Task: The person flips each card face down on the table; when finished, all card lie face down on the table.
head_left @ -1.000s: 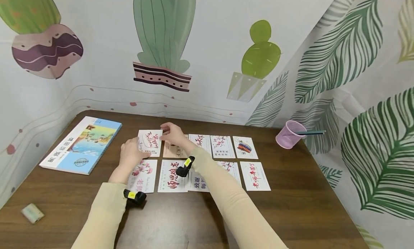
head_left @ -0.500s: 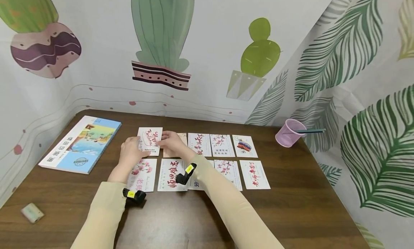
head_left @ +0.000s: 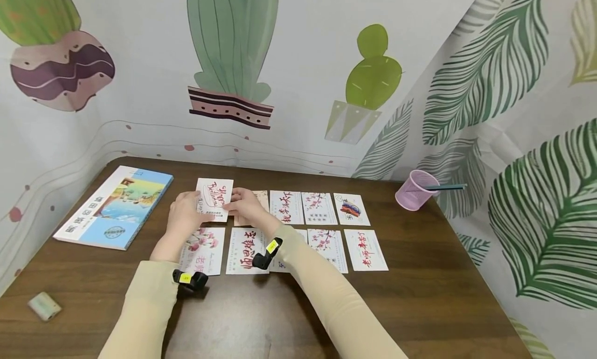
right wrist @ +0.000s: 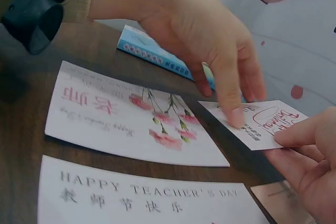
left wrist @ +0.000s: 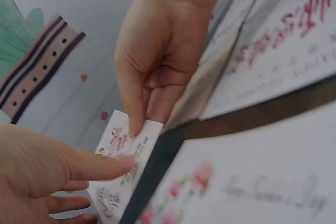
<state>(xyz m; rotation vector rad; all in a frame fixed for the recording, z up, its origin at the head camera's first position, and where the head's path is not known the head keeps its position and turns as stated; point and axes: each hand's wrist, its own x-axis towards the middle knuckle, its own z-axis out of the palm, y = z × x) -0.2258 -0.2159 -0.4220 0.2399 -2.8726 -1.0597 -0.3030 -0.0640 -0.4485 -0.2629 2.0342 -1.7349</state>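
In the head view, a white greeting card (head_left: 213, 192) with red "Happy Birthday" lettering is held between both hands at the left end of the back row. My left hand (head_left: 183, 214) pinches its left side, thumb across the printed face and the other fingers at the edge or behind. The right hand (head_left: 248, 206) pinches the right edge, thumb on top and fingers underneath. In the right wrist view the birthday card (right wrist: 257, 121) looks raised off the table. Just in front lies a carnation card (head_left: 207, 253), and a beige card (head_left: 261, 197) is partly hidden by the right hand.
More cards lie in two rows to the right, including a red-lettered card (head_left: 366, 250) at the front end. A book (head_left: 116, 206) lies at left, with an eraser-like block (head_left: 44, 306) nearer. A pink mesh cup (head_left: 412, 193) holding pencils stands at right.
My right fingers have shifted from the birthday card's upper right corner down its right edge. The card has risen slightly, with the left hand still on it.
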